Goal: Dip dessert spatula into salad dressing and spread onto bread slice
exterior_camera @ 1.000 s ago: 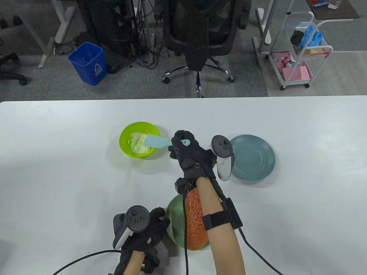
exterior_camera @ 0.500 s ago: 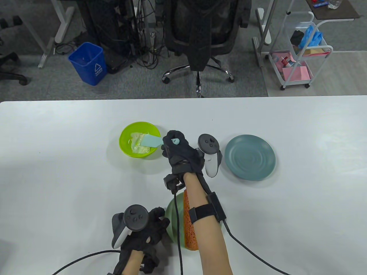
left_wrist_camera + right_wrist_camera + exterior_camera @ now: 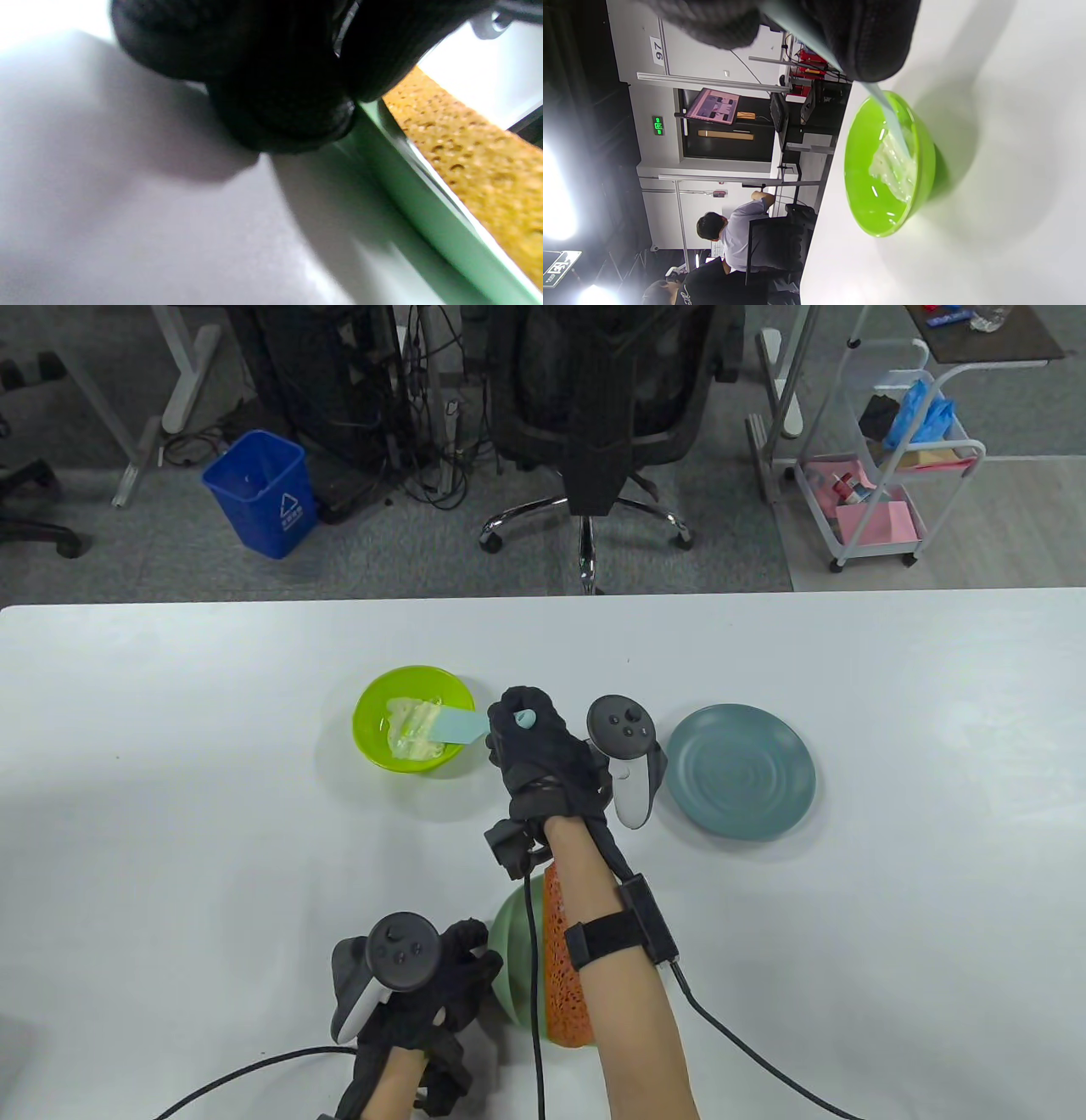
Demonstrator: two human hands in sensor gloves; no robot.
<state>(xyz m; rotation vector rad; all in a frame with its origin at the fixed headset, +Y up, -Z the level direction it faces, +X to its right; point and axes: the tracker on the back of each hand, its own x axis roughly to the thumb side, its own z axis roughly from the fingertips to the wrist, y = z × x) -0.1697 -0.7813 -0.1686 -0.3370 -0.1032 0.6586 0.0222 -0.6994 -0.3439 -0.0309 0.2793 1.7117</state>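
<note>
My right hand (image 3: 530, 746) grips the handle of the light blue dessert spatula (image 3: 458, 723). Its blade lies in the pale salad dressing (image 3: 407, 729) inside the lime green bowl (image 3: 373, 708). The right wrist view shows the blade (image 3: 895, 123) dipping into the dressing (image 3: 893, 169) in the bowl (image 3: 865, 186). The orange-brown bread slice (image 3: 564, 976) lies on a light green plate (image 3: 509, 942), partly hidden under my right forearm. My left hand (image 3: 441, 984) rests at that plate's left rim; the left wrist view shows its fingers (image 3: 280, 106) touching the plate rim (image 3: 424, 212) beside the bread (image 3: 475, 165).
A dark teal plate (image 3: 741, 770) sits just right of my right hand. The table's far edge is beyond the bowl, with an office chair (image 3: 594, 407) and a blue bin (image 3: 259, 492) on the floor behind it.
My right hand moved left toward the bowl, pushing the spatula blade further into the dressing, then tilted slightly. The left hand stayed at the plate.
</note>
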